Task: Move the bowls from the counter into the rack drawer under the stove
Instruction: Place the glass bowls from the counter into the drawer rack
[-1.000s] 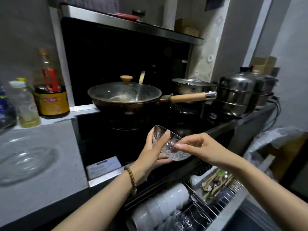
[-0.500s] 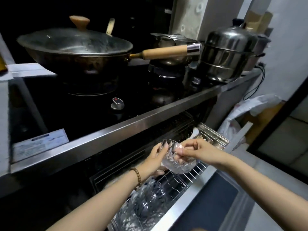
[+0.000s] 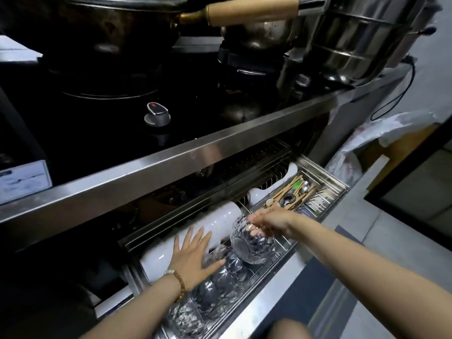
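Bowl (image 3: 253,243): cut glass, tilted on edge, hanging over the front row of the drawer (image 3: 266,272) under the stove (image 3: 171,148). Right hand (image 3: 270,222) is pinching its rim, fingers closed on the glass. Left hand (image 3: 193,255) is lying flat and open, holding nothing, palm across the white bowls (image 3: 195,233) and reaching the glass bowls (image 3: 215,289) already racked.

Head view, risks:
- Rim pinch is a thin hold on slick glass; bowl is looking heavy for it, so it could be slipping and dropping onto the racked glass. Chipping is likely if that happens.
- Slot next to the racked glass looks tight; a bowl going in skewed could be knocking its neighbour or jamming between wires.
- Left hand is sitting close to the landing spot, so fingers may be getting caught under the bowl.
- Cutlery tray (image 3: 293,194) is just beside the right wrist; a wide swing could be clipping it.

Hard to make out:
- Whether the bowl is touching the rack or the neighbouring glass: cannot tell, clear on clear.
- Count of racked glass bowls is unclear; facets are blurring together.
- Back of the drawer is sitting in shadow.
- Worktop is not showing, so remaining bowls are unknown.
- Wok (image 3: 105,23) and steel pot (image 3: 359,37) are being cut off at the top.
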`<state>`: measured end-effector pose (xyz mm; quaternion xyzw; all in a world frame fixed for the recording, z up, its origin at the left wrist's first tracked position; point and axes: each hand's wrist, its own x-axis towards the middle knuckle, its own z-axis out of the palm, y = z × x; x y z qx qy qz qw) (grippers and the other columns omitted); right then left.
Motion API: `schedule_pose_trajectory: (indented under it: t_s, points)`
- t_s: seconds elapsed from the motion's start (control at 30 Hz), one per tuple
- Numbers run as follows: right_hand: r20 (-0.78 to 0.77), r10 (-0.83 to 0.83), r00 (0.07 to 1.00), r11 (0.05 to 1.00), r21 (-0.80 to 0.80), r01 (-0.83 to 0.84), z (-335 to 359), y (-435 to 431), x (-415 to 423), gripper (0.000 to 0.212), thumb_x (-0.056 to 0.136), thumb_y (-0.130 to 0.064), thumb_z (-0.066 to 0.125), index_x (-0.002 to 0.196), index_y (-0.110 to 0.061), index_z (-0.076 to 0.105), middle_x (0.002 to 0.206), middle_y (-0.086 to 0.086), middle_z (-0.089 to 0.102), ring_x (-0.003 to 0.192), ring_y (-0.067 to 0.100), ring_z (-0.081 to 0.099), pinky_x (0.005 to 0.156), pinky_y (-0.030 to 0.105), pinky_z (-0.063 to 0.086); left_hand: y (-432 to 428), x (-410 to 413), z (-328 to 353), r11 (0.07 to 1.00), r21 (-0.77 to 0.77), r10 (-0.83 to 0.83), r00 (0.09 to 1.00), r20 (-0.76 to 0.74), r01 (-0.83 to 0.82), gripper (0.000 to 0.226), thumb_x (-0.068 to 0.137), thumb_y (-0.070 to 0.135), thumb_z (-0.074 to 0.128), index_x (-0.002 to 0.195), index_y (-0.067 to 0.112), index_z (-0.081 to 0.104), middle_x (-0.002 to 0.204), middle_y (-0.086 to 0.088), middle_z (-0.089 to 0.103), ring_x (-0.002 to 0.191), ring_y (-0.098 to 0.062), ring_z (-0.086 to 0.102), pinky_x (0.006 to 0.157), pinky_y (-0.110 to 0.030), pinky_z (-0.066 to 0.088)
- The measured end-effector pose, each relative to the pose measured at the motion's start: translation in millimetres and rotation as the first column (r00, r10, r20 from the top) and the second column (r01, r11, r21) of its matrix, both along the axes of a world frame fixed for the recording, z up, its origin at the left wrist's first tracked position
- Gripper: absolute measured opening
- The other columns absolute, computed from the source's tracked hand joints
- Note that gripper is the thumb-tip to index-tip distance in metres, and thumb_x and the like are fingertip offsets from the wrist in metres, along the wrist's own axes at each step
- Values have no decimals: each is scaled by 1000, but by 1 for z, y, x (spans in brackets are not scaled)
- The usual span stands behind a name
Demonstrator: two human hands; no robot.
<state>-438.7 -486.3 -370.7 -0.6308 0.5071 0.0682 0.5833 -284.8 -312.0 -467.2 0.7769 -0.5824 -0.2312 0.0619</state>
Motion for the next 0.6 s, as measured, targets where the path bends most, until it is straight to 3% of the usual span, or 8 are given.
schedule_pose_trajectory:
  t_s: [0.1, 0.17, 0.27, 0.4, 0.47, 0.6]
  points:
    - [-99, 43, 994, 999, 36, -40, -13, -6, 9, 17, 88, -29, 61, 87, -12, 67, 74, 3, 61, 53, 9, 47, 54, 21, 42, 5, 0, -12, 1000, -23, -3, 999, 52, 4, 113, 51, 90, -11, 148, 33, -7, 154, 7, -22, 141, -20, -26, 110, -48, -22]
    - [-127, 53, 990, 996, 78, -44, -19, -10, 14, 21, 90, -27, 59, 94, -7, 66, 59, -2, 61, 45, 7, 47, 46, 16, 42, 4, -1, -13, 1000, -30, 3, 998, 70, -1, 109, 54, 89, -8, 147, 34, -7, 148, 9, -28, 140, -20, -27, 108, -48, -24]
    - [-143, 78, 987, 983, 173, -53, -29, -15, 20, 18, 93, -23, 54, 86, -7, 60, 47, -5, 58, 32, 2, 45, 36, 14, 40, 3, -1, -16, 1000, -29, 3, 996, 86, -1, 101, 60, 88, -1, 147, 36, -9, 148, 10, -29, 139, -20, -30, 104, -45, -34]
    - [-179, 147, 973, 960, 264, -97, -50, -24, 24, 18, 95, -24, 51, 88, -10, 59, 73, -1, 54, 51, 3, 47, 42, 13, 43, 3, -1, -21, 998, -58, 4, 996, 90, 2, 103, 61, 89, 0, 148, 35, -5, 149, 10, -28, 139, -19, -30, 98, -43, -35]
    - [-196, 164, 967, 951, 292, -102, -59, -25, 26, 18, 95, -24, 51, 88, -11, 60, 71, -3, 57, 58, 3, 47, 44, 12, 44, 3, -1, -22, 998, -68, 3, 995, 96, 4, 104, 60, 89, -1, 149, 35, -4, 148, 11, -28, 140, -19, -29, 101, -45, -32]
    - [-190, 184, 964, 937, 330, -114, -70, -21, 27, 21, 96, -23, 48, 82, -13, 59, 60, -7, 59, 53, 2, 47, 46, 12, 45, 3, -1, -22, 997, -74, -4, 994, 108, 12, 106, 58, 89, -4, 149, 34, -4, 146, 13, -29, 140, -19, -28, 96, -41, -37]
